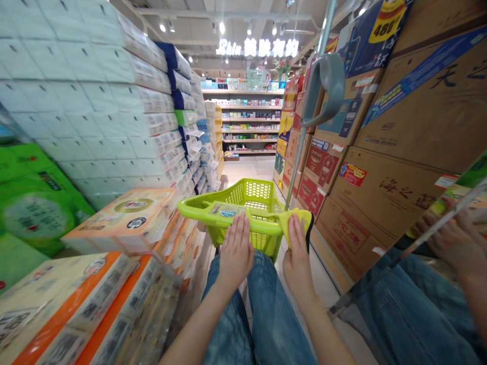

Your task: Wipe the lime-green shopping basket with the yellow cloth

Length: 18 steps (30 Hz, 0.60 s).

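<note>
A lime-green shopping basket with perforated walls stands in front of my knees. Its long metal pull rod rises on the right to a grey loop handle. My left hand grips the near rim beside a clear label holder, fingers laid together over the top and the underside hidden. At the rim's right corner, my right hand presses a yellow cloth against the plastic. The cloth drapes over the corner near the foot of the rod. Inside the basket I see only its slotted bottom and sides.
Stacked white tissue packs and orange tissue packs crowd the left. Cardboard cartons rise on the right, beside a mirror reflecting my hands and jeans. Shelves with small goods stand at the aisle's far end.
</note>
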Motion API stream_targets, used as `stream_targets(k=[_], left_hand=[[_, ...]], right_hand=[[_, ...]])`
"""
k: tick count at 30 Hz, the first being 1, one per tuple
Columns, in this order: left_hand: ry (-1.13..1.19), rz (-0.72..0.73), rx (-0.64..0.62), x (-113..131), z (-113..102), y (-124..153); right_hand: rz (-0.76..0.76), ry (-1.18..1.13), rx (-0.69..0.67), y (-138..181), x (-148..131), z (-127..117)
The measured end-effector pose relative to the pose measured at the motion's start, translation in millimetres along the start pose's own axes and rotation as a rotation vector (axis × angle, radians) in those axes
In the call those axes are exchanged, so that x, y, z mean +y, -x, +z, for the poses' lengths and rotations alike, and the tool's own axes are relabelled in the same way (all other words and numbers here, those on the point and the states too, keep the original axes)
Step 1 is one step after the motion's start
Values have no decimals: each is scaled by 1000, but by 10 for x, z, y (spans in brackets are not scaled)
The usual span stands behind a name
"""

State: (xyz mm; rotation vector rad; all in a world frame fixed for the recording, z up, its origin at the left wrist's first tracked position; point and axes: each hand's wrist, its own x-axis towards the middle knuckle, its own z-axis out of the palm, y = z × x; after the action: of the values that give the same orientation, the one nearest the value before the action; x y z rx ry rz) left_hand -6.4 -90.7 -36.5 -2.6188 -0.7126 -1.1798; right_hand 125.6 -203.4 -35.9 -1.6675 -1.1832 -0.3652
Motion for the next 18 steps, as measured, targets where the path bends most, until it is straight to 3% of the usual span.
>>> stream_targets(k=[3, 5, 9, 13, 18], left_hand=[[8, -5, 15, 3, 24, 7], [14, -9, 20, 3, 30, 12], [11, -7, 20, 1, 32, 19], [-38, 3, 49, -23, 66, 32], [-89, 20, 50, -58, 70, 50]], right_hand=[[99, -63, 0, -103, 147, -62], [101, -17, -1, -121, 103, -44], [-6, 176, 24, -37, -234, 118], [-140, 269, -76, 44, -556, 360], [-207, 206, -153, 68, -616, 427]])
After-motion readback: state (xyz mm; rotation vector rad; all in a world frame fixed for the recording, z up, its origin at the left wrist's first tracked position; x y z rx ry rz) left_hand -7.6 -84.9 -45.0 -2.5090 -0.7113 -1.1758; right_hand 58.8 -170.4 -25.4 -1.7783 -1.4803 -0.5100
